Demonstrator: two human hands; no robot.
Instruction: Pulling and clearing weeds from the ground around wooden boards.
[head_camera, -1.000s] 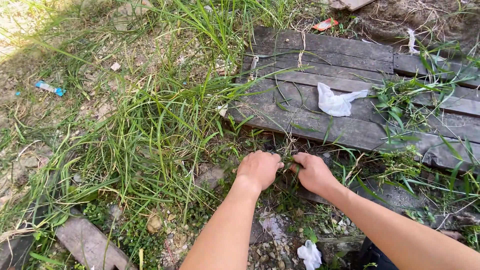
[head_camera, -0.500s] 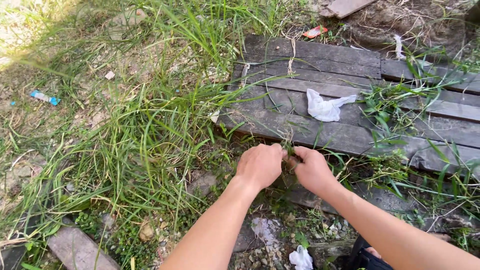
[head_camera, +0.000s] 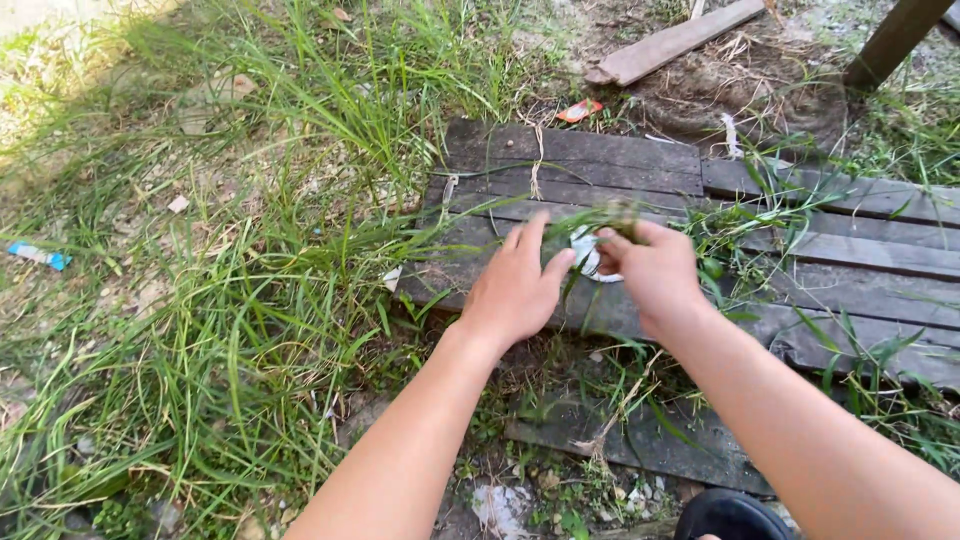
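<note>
Tall grass (head_camera: 270, 290) fills the left side, dark wooden planks (head_camera: 620, 165) lie right of it. Left hand (head_camera: 515, 285) hovers over the planks' near edge, fingers loosely spread, holding nothing. Right hand (head_camera: 655, 270) pinches a grass tuft (head_camera: 610, 215) just above a white rag (head_camera: 583, 255).

Quick count: two hands, the left hand (head_camera: 517, 285) and right hand (head_camera: 655, 272), one tuft of pulled grass (head_camera: 606, 216) pinched in the right, one white rag (head_camera: 583, 254) showing between them, one red wrapper (head_camera: 580, 110) beyond, one blue wrapper (head_camera: 38, 256) far left.
</note>
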